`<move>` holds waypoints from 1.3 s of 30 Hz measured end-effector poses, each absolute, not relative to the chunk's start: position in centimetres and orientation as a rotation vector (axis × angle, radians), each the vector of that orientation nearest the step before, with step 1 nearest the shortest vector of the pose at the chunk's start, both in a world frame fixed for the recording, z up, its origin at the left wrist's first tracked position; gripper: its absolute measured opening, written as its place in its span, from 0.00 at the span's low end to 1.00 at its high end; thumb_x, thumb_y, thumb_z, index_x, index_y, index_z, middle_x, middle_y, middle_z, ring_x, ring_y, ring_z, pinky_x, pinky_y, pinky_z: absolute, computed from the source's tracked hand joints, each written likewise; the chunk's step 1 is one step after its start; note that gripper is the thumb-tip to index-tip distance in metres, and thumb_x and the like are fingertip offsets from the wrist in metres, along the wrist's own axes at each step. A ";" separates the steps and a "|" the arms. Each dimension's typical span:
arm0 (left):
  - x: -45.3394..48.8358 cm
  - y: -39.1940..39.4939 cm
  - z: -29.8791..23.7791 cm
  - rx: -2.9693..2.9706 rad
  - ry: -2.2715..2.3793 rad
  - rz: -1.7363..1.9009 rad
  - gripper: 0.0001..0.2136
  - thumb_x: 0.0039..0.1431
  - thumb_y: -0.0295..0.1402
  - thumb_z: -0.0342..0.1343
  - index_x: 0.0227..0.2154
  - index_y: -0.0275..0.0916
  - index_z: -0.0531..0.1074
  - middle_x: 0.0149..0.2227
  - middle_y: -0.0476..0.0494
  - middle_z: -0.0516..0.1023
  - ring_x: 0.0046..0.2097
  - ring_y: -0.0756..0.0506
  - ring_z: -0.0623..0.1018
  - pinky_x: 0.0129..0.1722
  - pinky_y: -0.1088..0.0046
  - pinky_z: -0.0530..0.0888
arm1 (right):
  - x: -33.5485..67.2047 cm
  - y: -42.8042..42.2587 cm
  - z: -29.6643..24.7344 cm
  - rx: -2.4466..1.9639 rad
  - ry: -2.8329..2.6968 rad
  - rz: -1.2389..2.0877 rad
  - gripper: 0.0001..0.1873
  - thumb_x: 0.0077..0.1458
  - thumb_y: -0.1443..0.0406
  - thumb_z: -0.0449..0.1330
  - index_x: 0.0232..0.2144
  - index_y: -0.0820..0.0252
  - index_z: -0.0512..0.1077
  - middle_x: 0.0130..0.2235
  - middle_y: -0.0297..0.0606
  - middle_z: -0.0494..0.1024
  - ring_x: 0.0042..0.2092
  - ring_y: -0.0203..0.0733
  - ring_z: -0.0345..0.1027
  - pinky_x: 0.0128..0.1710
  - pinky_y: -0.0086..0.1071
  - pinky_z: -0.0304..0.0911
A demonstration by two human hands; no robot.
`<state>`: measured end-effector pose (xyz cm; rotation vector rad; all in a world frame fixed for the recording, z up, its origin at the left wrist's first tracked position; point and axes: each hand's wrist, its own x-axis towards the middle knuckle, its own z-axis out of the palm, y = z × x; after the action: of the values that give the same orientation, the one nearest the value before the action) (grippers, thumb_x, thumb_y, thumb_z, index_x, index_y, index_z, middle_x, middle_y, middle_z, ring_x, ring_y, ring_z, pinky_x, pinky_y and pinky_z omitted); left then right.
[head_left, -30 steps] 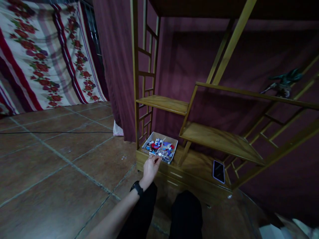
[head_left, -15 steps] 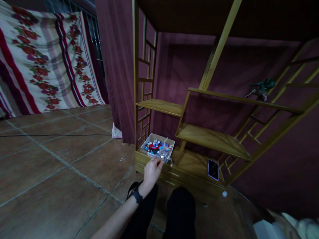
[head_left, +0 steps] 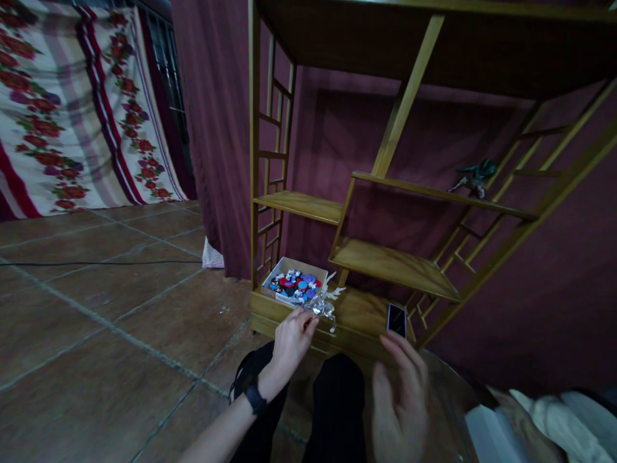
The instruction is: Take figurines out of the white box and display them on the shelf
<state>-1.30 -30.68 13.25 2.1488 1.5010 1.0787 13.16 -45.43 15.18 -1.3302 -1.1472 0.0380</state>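
My left hand (head_left: 292,335), with a dark watch on its wrist, pinches a shiny silver figurine (head_left: 321,305) that has thin pale limbs sticking out. It is held just in front of a white box (head_left: 276,292) on the cabinet's base. Inside the box lie several small red, blue, purple and black pieces (head_left: 301,285), too small to identify. My right hand (head_left: 403,393) is raised at the lower right, smeared a little by motion. Its thumb and fingers are apart and nothing is between them.
A yellowish wooden shelf unit (head_left: 398,267) stands ahead. A phone (head_left: 397,319) lies on its base at the right. On an upper shelf poses a green and silver figure (head_left: 476,177). A white box-like object (head_left: 491,429) sits at lower right. A dark cable (head_left: 120,263) crosses the tiled floor.
My right hand has come into view from below. The left hand keeps hold of the figurine, whose pale limbs now show more to the right. The view has shifted slightly right.
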 end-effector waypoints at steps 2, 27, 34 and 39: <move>-0.8 -31.2 13.5 2.108 1.445 1.104 0.09 0.57 0.35 0.50 0.30 0.42 0.76 0.31 0.47 0.73 0.32 0.49 0.72 0.32 0.76 0.65 | 13.4 -41.6 14.2 -1.340 -1.118 0.266 0.18 0.55 0.59 0.53 0.47 0.56 0.70 0.52 0.44 0.69 0.53 0.47 0.63 0.52 0.42 0.60; 0.8 -33.7 15.0 2.440 1.367 1.165 0.12 0.61 0.36 0.45 0.39 0.41 0.72 0.35 0.44 0.74 0.37 0.47 0.74 0.37 0.73 0.69 | 13.2 -36.5 12.8 -1.212 -0.980 0.698 0.22 0.49 0.52 0.57 0.40 0.60 0.75 0.38 0.41 0.80 0.39 0.47 0.73 0.37 0.36 0.70; 1.4 -32.1 14.5 2.216 1.307 1.236 0.12 0.61 0.39 0.46 0.38 0.42 0.73 0.36 0.45 0.74 0.37 0.47 0.75 0.36 0.74 0.70 | 13.2 -36.2 13.5 -1.218 -0.963 0.671 0.22 0.51 0.51 0.55 0.40 0.59 0.74 0.38 0.40 0.80 0.38 0.45 0.74 0.37 0.34 0.70; 2.3 -32.3 14.8 2.346 1.289 1.264 0.12 0.61 0.37 0.46 0.40 0.41 0.73 0.36 0.43 0.74 0.39 0.46 0.74 0.37 0.72 0.70 | 14.0 -35.7 12.9 -1.207 -0.969 0.641 0.23 0.52 0.50 0.54 0.40 0.60 0.74 0.36 0.40 0.79 0.34 0.43 0.73 0.35 0.34 0.70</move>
<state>2.28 -32.29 14.84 2.3461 1.2888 1.2641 13.97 -35.66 12.93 -1.2066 -0.9689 0.6408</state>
